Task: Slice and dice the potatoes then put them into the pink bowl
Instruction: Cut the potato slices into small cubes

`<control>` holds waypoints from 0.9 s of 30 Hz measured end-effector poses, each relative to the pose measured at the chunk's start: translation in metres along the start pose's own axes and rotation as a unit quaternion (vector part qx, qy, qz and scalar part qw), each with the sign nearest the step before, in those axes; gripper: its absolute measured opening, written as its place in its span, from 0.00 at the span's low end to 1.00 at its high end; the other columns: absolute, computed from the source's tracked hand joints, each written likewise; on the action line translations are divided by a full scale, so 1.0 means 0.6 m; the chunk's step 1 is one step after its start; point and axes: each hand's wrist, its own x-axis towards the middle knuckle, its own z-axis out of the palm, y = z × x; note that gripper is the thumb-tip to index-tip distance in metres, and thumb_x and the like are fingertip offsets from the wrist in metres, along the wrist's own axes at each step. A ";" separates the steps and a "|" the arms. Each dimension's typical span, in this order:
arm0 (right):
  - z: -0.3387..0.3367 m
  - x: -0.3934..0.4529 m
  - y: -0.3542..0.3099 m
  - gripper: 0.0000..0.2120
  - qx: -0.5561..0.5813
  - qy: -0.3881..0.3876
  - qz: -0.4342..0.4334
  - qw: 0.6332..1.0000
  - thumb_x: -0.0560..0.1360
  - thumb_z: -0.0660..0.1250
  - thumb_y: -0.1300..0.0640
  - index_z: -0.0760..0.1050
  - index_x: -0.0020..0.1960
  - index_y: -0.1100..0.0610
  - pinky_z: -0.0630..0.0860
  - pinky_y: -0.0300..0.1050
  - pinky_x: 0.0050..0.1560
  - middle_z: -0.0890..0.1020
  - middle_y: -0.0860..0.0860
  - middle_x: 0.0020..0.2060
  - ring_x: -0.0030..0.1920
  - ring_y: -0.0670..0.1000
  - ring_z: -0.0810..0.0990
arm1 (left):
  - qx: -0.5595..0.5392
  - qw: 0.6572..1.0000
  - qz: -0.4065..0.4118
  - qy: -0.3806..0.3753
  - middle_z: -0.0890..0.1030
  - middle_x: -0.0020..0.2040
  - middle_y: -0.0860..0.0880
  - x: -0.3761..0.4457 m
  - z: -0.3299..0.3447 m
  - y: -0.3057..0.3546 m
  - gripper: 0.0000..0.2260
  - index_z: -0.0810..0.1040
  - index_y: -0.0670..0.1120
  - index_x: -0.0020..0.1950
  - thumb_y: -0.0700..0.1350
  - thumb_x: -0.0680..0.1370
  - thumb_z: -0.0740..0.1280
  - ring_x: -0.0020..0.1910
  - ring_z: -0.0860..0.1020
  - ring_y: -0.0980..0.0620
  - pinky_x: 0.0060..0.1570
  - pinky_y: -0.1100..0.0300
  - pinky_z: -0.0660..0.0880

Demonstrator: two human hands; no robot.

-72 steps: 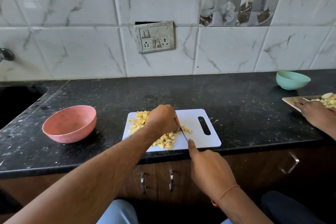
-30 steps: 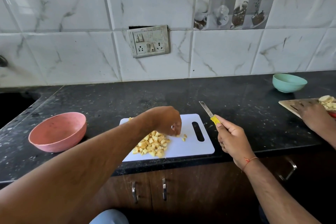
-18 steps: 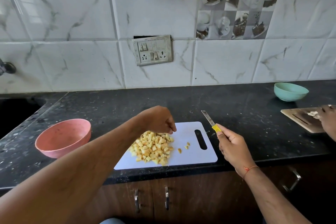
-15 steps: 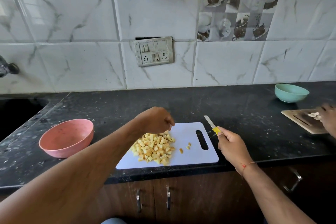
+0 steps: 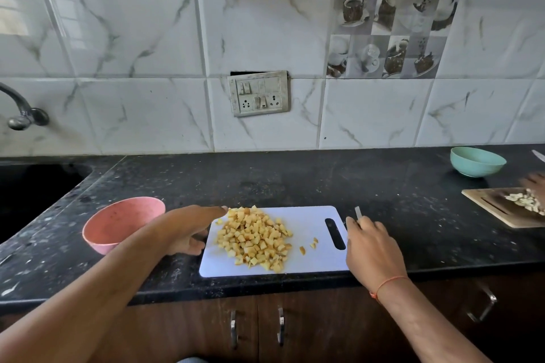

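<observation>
Head view
Counter: black speckled counter (image 5: 295,183) runs left to right below a white marble-tiled wall.
Cutting board: white cutting board (image 5: 312,262) lies near the front edge of the counter, its handle slot at the right end.
Diced potatoes: a heap of diced potatoes (image 5: 253,234) sits on the left half of the board; a few loose cubes lie to the right of the heap, between it and the slot.
Pink bowl: pink bowl (image 5: 118,222) stands on the counter left of the board, apart from it, partly hidden by the left forearm.
Left hand: left hand (image 5: 188,230) is at the board's left edge, forefinger stretched toward the far left corner of the heap, the other fingers loosely bent beneath it; it grasps nothing.
Right hand: right hand (image 5: 371,247) is at the board's right edge, fingers curled around a knife (image 5: 358,212), of which only a short bit of blade shows above the knuckles.
Right side: a green bowl (image 5: 476,162) stands far right; nearer is a wooden board (image 5: 489,203) with chopped pieces, another person's blurred hand over it.
Wall: switch plate (image 5: 259,93) above the board; tap (image 5: 20,112) at far left.
</observation>
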 end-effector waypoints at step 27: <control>-0.024 0.024 0.003 0.18 0.137 -0.075 0.054 0.986 0.86 0.60 0.54 0.73 0.74 0.55 0.80 0.46 0.60 0.83 0.52 0.62 0.59 0.53 0.83 | -0.266 0.960 -0.090 0.003 0.82 0.49 0.42 0.032 -0.027 -0.032 0.21 0.76 0.34 0.67 0.51 0.85 0.66 0.49 0.81 0.44 0.53 0.52 0.77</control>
